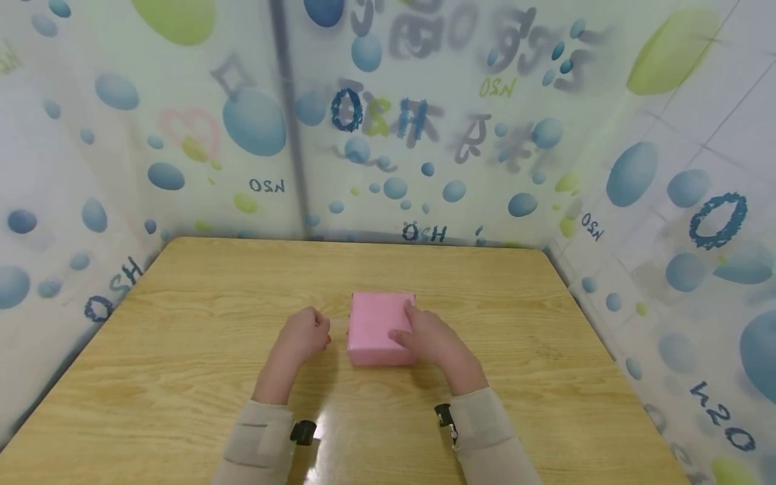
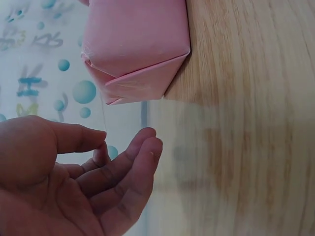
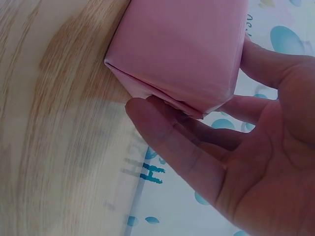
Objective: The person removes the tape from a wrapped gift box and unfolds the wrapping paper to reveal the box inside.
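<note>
A box wrapped in pink paper [image 1: 378, 323] sits on the wooden table, folded flaps showing at its ends. My right hand [image 1: 433, 340] holds its right end, thumb and a finger on top. In the right wrist view, other fingers [image 3: 172, 142] lie along the folded end. To the left of the box, apart from it, is my left hand [image 1: 305, 333]. Its thumb and index fingertips [image 2: 101, 135] meet in a pinch, the other fingers loosely bent. A faint thin clear strip [image 2: 103, 114] runs from the pinch toward the box; its kind is hard to tell.
The wooden table [image 1: 212, 289] extends around the box on all sides. A patterned curtain-like wall [image 1: 388, 135] with blue and green spots stands behind the table and along both sides. A dark band [image 1: 291, 121] crosses it vertically.
</note>
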Available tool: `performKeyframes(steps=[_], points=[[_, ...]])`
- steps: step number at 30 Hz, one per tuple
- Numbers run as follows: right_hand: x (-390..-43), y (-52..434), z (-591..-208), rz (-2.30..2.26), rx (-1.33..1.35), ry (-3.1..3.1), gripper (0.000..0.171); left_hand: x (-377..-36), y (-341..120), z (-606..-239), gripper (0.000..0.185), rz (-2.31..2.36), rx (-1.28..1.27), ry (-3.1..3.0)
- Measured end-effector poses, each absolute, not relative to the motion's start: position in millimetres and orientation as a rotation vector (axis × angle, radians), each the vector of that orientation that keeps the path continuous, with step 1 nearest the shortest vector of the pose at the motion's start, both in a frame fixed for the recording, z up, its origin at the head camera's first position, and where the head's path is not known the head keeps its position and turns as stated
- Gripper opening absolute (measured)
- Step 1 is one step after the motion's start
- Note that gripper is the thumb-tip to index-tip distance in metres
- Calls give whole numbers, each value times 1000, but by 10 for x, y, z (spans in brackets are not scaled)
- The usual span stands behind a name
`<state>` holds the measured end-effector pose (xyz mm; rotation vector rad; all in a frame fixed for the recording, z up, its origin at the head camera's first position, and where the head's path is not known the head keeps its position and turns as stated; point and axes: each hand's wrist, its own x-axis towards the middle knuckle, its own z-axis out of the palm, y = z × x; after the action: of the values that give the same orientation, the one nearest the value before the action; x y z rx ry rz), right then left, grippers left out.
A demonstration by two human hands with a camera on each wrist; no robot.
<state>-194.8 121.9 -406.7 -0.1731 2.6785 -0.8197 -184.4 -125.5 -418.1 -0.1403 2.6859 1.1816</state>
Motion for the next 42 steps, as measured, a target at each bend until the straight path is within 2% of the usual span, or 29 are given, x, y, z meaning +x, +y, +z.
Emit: performKeyframes(steps=[5,9,12,19,23,30,35,42], points=[[-1969,1204,-4076,-803,-185,2687,77,-1913,-1335,-4277,28,1075,-170,2716],[-1969,1199,-4071,-793,-181,2688,77,-2087,-1523,-4591,39,921,-183,2821],[-1965,1202,-4065,-793,-170,2688,77,-2160,-1651,-4760,40,852,-181,2873],[-1957,1205,-4073,-793,-190,2687,76,-1903,-1620,-4395,34,790,-256,2839],[-1964,1206,-4080,-793,-195,2693,76,-1855,-1454,-4182,24,804,-171,2879],[-1961,1220,-4060,-817,-214,2690,76,-2151,-976,-4039,42,894,135,2955],[-1963,1249,-4093,-897,-308,2664,70,-2275,-760,-4033,53,836,315,2879],[-1976,1340,-4196,-1073,-388,2553,65,-2187,-698,-4017,62,830,305,2715]])
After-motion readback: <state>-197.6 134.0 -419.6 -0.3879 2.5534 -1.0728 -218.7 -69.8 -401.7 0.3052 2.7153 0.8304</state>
